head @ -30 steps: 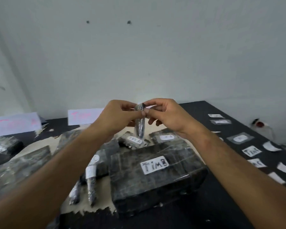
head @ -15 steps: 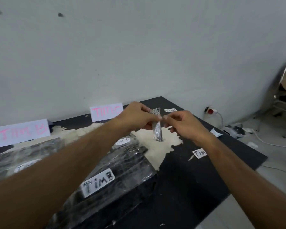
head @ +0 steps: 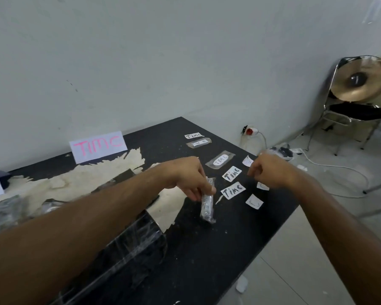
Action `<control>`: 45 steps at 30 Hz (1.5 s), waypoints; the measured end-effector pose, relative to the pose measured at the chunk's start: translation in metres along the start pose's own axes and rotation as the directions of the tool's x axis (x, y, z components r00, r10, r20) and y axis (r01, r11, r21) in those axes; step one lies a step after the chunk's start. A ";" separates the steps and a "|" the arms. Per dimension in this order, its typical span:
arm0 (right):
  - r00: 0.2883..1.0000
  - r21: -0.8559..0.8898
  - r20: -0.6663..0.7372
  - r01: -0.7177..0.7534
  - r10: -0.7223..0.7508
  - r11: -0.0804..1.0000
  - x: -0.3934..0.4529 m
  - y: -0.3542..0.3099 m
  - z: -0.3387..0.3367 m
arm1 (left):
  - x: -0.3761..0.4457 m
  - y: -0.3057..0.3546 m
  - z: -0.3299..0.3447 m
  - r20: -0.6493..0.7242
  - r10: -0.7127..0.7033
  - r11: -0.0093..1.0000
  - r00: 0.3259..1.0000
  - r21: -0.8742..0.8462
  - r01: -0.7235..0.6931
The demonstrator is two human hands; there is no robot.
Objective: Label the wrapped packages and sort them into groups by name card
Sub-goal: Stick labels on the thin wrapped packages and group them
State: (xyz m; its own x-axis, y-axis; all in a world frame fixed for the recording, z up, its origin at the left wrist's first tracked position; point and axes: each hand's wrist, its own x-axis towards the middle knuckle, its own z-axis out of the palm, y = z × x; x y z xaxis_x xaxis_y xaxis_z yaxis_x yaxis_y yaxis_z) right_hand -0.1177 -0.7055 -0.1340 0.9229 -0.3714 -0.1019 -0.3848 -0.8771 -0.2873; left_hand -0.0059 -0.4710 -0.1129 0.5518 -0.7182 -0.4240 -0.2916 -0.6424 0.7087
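While the small wrapped package (head: 207,203) was pinched at its upper end by the left hand (head: 190,178), the right hand (head: 271,171) was seen loosely curled and holding nothing, above the cut "Tim C" labels (head: 233,189) on the black table (head: 207,256). One label should probably be lifted by a corner and pressed flat along the package's side. The package was held nearly upright, long axis vertical with a slight lean, its lower end at or just above the table. The pink "TIM C" name card (head: 98,146) stood well apart, by the wall.
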 end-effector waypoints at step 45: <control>0.907 0.573 0.105 0.279 -0.407 0.771 0.000 -0.065 0.027 | 0.007 -0.030 0.005 0.165 0.031 0.989 0.986 -0.146 -0.007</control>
State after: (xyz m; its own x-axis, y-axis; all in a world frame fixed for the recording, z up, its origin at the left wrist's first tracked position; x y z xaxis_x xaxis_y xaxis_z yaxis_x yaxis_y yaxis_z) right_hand -0.0923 -0.6398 -0.1414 0.9958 0.0519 -0.0758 -0.0290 -0.6055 -0.7954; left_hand 0.0031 -0.4582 -0.1403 0.4064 -0.7719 -0.4888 -0.1777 -0.5916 0.7864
